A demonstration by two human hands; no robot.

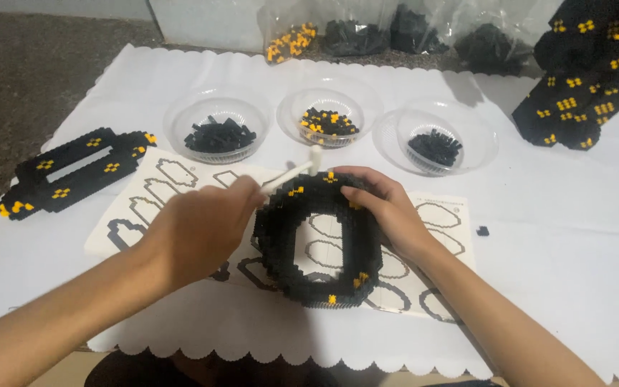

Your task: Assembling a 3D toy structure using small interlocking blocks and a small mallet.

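A black ring-shaped build of tiny bricks with a few yellow ones (320, 287) stands on the open instruction sheet (148, 190). My right hand (388, 211) grips the ring's upper right side. My left hand (198, 229) holds a white T-shaped plastic tool (296, 170), its tip at the ring's top edge.
Three clear bowls sit behind: black bricks (218, 136), black and yellow bricks (327, 123), black bricks (435, 147). A flat black-yellow panel (73, 172) lies at left, a large black-yellow build (585, 79) at far right. Bags of bricks (367, 36) line the back. A loose brick (482, 231) lies right.
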